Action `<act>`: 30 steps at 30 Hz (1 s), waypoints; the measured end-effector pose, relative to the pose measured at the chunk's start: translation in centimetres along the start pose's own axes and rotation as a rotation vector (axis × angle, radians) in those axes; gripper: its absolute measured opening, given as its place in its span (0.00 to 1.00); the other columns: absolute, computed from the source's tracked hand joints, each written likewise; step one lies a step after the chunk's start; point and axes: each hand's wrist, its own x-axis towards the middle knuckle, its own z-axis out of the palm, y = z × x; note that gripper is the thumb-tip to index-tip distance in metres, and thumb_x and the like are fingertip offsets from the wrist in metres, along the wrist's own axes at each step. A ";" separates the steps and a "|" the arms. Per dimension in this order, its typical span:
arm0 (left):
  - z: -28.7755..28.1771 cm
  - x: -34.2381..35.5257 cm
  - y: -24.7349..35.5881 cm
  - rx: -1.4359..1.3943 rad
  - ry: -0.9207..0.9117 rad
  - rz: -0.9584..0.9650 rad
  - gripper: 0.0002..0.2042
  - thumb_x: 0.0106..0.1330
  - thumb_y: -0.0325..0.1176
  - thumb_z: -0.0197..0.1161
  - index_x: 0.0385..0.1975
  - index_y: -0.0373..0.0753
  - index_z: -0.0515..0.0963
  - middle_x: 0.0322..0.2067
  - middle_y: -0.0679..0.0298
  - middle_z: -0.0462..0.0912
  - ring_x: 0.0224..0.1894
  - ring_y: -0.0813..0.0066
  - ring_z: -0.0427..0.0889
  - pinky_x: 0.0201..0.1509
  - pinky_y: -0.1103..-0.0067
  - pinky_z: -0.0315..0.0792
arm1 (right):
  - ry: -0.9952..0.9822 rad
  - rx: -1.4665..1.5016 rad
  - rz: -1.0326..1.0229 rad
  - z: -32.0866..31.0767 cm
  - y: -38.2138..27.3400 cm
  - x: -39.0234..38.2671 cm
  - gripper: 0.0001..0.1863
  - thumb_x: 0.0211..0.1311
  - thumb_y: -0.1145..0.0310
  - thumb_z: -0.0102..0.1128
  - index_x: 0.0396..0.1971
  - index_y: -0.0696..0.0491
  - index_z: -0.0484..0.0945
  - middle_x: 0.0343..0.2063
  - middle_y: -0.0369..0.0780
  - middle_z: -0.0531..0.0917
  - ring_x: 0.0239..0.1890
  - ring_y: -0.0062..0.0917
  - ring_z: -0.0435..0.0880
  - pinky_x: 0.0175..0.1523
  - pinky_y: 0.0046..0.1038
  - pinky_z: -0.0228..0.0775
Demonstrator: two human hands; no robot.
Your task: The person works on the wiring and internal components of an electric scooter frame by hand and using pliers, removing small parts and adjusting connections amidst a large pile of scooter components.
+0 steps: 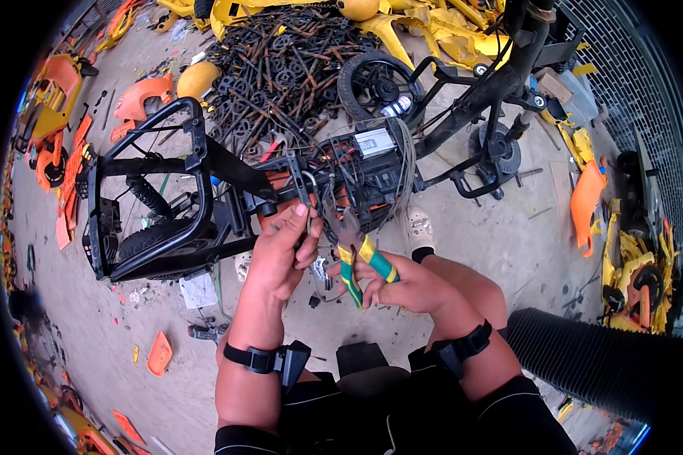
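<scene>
pliers (347,229): in the right grip, in front of the frame; head directed up toward the wiring; whether the jaws touch a cable cannot be told.
plier handles (381,264): green with yellow bands; spread apart.
right grip (410,287): closed around the pliers, fingers at the handles.
left grip (282,246): narrow; thumb and fingers pinch a narrow dark piece (297,182), which points up over the frame; its material cannot be told.
wiring (406,178): thin grey cables, looped beside the electrical parts.
silver box (375,142): ribbed, seated on the electrical parts at the middle of the frame.
frame (241,168): black, tubular, lying across the floor (539,258) in front of the person; open loop at the left, thick tube rising to the upper right.
wrist straps (254,360): black, one on each forearm, each bearing a dark unit.
shoe (419,230): light-coloured, perforated, near the right grip.
wheel (349,85): black, beyond the silver box, beside the scrap pile.
scrap pile (269,68): dark and rusty metal parts, heaped beyond the frame.
orange panels (586,201): on the floor at both sides.
yellow panels (463,38): heaped at the far side.
hose (577,364): black, corrugated, at the lower right.
</scene>
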 end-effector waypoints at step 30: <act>0.1 0.1 -1.2 0.236 0.081 0.203 0.10 0.75 0.37 0.59 0.45 0.38 0.79 0.33 0.70 0.79 0.21 0.89 0.66 0.23 0.89 0.57 | 0.377 -0.088 -0.168 -0.1 1.4 1.0 0.34 0.59 0.83 0.49 0.69 0.55 0.62 0.58 0.38 0.76 0.55 0.24 0.78 0.50 0.25 0.74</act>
